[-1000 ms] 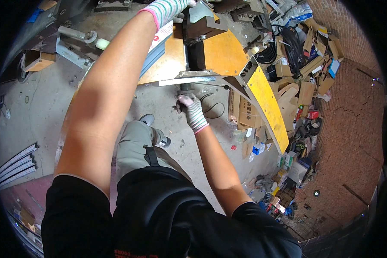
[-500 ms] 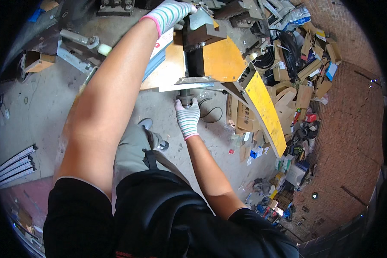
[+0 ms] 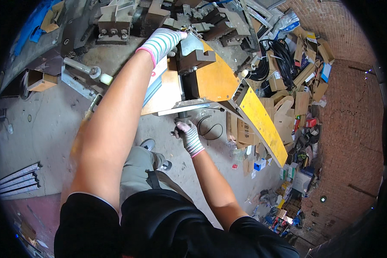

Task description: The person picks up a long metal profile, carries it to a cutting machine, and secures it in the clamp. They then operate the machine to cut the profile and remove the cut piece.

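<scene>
My left hand [image 3: 161,45], in a white glove with green stripes and a pink cuff, reaches over the bench. Its fingers close at the edge of a light grey metal piece [image 3: 191,44], partly hiding it. Beside that piece sits a dark brown notched steel block [image 3: 197,61], above a black slot in a yellow-orange plate [image 3: 217,77]. Below the plate's front edge, my gloved right hand [image 3: 191,138] is wrapped round a dark handle [image 3: 176,132] at the lower end of a short black shaft [image 3: 183,115].
Steel blocks and fixtures [image 3: 232,28] crowd the back of the bench. A long yellow panel [image 3: 262,122] slopes off to the right. Cardboard boxes [image 3: 247,132], black cable coils [image 3: 284,60] and scraps lie by the brick wall [image 3: 352,129]. A thin cable loop [image 3: 215,133] hangs beside my right hand.
The view has shifted, showing more of the bench's back. My right hand has turned about the shaft's lower end, and the dark handle now shows beside its fingers. My left hand stays at the metal piece.
</scene>
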### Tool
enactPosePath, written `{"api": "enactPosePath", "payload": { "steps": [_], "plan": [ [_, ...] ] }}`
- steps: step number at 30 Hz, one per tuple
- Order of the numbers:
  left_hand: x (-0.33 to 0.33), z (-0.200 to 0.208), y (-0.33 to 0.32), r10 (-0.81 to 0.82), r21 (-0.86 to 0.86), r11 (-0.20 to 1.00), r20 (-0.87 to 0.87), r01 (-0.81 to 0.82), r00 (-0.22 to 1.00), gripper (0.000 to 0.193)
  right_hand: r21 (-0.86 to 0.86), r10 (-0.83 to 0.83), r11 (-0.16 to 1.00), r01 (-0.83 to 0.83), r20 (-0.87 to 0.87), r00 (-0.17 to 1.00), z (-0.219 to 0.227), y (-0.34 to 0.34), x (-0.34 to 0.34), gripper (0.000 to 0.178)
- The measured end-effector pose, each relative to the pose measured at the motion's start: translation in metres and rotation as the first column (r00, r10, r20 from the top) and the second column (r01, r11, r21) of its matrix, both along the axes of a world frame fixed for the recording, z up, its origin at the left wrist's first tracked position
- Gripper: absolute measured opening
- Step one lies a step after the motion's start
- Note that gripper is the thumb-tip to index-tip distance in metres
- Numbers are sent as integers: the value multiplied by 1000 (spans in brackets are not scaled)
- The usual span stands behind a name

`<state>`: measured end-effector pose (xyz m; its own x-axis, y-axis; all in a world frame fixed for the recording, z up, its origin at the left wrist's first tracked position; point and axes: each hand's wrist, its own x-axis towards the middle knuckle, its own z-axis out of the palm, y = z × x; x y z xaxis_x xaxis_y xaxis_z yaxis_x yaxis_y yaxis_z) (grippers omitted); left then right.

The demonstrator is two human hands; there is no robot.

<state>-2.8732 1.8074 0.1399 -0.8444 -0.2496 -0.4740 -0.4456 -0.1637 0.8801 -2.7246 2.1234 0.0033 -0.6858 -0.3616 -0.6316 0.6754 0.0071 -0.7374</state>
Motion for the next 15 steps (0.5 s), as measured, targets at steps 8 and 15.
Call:
{"api": "enactPosePath", "payload": {
  "steps": [8,15],
  "plan": [
    [-2,0,1,24,-3,1000,13,-24,1000,55,545,194,838,30,-350,917,-2,-14,9,35],
    [-4,0,1,0,-37,999,64,2,998,61,94,67,994,-63,-36,997,3,-2,-1,30]
  ]
}}
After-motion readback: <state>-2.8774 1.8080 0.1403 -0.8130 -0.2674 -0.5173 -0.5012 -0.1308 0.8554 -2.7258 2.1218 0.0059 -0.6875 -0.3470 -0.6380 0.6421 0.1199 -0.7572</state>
